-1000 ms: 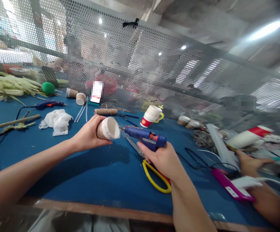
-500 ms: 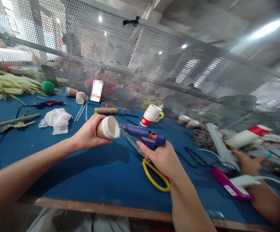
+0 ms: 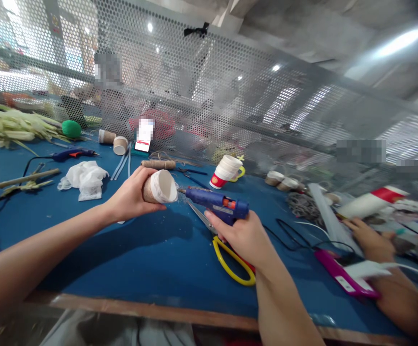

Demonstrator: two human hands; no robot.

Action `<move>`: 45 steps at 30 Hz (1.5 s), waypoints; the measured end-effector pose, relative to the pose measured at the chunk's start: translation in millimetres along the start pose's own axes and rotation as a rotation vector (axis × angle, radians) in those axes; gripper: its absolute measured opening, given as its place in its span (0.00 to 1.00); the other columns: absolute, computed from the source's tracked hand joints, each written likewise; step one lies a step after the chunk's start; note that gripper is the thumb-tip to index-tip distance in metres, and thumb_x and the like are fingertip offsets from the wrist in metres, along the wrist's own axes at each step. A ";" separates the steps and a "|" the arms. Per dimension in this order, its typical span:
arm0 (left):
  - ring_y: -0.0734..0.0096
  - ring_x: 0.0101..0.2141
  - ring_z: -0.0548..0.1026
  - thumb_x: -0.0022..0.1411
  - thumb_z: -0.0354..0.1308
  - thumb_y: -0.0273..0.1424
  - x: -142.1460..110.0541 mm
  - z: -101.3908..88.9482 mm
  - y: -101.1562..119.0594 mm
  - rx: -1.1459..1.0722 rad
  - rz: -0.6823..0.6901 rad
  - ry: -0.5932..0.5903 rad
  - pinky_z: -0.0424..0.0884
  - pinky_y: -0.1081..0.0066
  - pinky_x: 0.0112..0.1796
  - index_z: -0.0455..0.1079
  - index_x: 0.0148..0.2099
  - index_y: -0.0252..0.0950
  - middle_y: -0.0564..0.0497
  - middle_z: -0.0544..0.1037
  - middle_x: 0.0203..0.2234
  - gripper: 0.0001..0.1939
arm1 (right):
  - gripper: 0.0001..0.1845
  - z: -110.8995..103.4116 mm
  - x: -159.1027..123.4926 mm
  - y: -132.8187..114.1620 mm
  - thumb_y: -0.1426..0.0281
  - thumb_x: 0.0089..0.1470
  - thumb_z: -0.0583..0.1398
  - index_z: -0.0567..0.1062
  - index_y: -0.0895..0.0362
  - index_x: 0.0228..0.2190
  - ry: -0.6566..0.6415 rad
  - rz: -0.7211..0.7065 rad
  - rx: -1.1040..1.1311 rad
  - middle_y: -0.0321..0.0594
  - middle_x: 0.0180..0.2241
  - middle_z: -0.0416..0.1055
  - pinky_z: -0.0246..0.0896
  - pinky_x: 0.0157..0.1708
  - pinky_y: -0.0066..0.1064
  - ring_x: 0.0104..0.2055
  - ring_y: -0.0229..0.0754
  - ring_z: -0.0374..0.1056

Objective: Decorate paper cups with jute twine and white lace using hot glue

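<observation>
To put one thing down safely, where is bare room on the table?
Most room: the blue table between the held cup, left forearm, brown front edge and scissors. A smaller patch lies between right forearm and purple power strip. Crowded: along the mesh partition and around the gray coil.

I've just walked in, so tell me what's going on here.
Over a blue tabletop, a person's left hand holds a tilted brown cup with a white band around its rim. The right hand grips a blue glue gun, its nozzle close to that rim; whether they touch can't be made out. Scissors lie on the tabletop below.
</observation>
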State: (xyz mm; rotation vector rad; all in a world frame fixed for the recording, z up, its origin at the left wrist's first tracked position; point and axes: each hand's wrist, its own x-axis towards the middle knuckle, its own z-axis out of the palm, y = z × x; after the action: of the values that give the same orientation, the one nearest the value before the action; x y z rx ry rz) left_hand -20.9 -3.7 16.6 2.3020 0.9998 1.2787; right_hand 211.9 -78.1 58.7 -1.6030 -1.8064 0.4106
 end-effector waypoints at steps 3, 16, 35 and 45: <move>0.56 0.43 0.69 0.43 0.66 0.40 0.4 0.0 -0.5 0.002 0.000 0.006 0.66 0.57 0.43 0.59 0.47 0.37 0.44 0.68 0.43 0.31 | 0.14 -0.2 0.2 0.4 0.61 0.47 0.59 0.67 0.56 0.17 -0.006 -0.004 0.005 0.33 0.11 0.65 0.61 0.18 0.28 0.15 0.37 0.62; 0.58 0.42 0.69 0.43 0.66 0.39 0.3 0.6 -3.3 0.068 0.017 0.041 0.66 0.58 0.43 0.59 0.47 0.37 0.45 0.67 0.41 0.31 | 0.15 -1.3 -1.1 0.7 0.60 0.47 0.59 0.66 0.55 0.17 -0.035 0.012 -0.005 0.33 0.12 0.65 0.63 0.19 0.28 0.15 0.38 0.64; 0.60 0.41 0.69 0.44 0.66 0.38 0.1 1.1 -5.1 0.138 0.046 0.084 0.65 0.58 0.43 0.58 0.47 0.36 0.46 0.68 0.40 0.30 | 0.13 -1.8 -2.7 3.7 0.61 0.47 0.60 0.68 0.56 0.20 -0.058 0.002 0.017 0.32 0.12 0.64 0.61 0.19 0.27 0.15 0.36 0.62; 0.59 0.42 0.69 0.42 0.67 0.39 0.3 1.9 -8.7 0.072 0.020 0.080 0.66 0.58 0.43 0.58 0.47 0.35 0.45 0.69 0.41 0.32 | 0.18 -4.0 -2.8 6.6 0.61 0.49 0.59 0.64 0.56 0.15 -0.126 -0.004 0.072 0.32 0.11 0.62 0.60 0.19 0.27 0.14 0.34 0.60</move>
State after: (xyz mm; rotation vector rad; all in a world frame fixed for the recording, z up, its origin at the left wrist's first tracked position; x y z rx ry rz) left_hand -22.9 2.6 10.8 2.3358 1.0684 1.3745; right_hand 219.6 -80.3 56.7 -1.5541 -1.8655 0.5804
